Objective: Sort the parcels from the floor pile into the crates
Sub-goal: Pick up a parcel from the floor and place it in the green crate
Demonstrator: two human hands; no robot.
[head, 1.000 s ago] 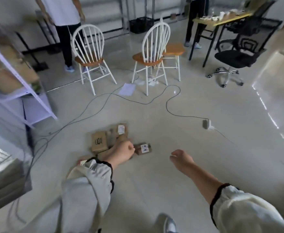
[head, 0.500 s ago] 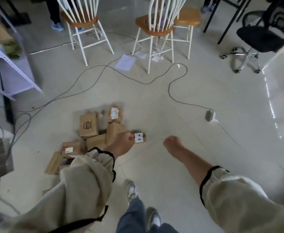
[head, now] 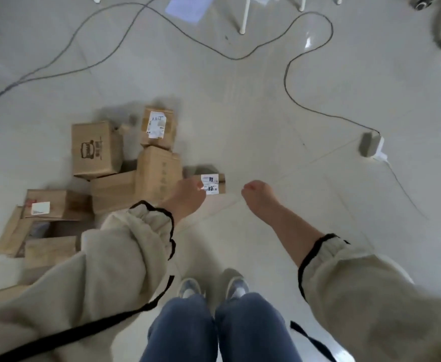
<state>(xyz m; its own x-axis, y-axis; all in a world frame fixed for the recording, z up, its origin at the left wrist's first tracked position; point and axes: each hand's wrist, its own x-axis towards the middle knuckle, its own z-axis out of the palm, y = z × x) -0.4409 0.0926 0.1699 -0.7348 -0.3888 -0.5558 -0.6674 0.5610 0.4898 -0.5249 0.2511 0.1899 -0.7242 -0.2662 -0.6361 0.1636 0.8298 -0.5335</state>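
Pale tiled floor (head: 266, 113) spreads under us, a cable (head: 285, 79) looping at twelve o'clock. Our pile of parcels (head: 97, 150) lies at ten o'clock from our shoes (head: 188, 288). Our left hand (head: 188, 197) meets a small labelled parcel (head: 211, 184) at the pile's three-o'clock edge; we cannot tell whether its fingers grasp. Our right hand (head: 258, 195) hangs loosely curled, holding nothing.

We look down at a pile of cardboard parcels (head: 156, 171) on the floor (head: 266, 113). Our left hand (head: 188, 195) lies over the near end of a small labelled parcel (head: 214, 182); whether it grips, we cannot tell. Our right hand (head: 257, 193) hangs near it, loosely curled, holding nothing. A cable (head: 287, 82) runs to an adapter (head: 369, 145)
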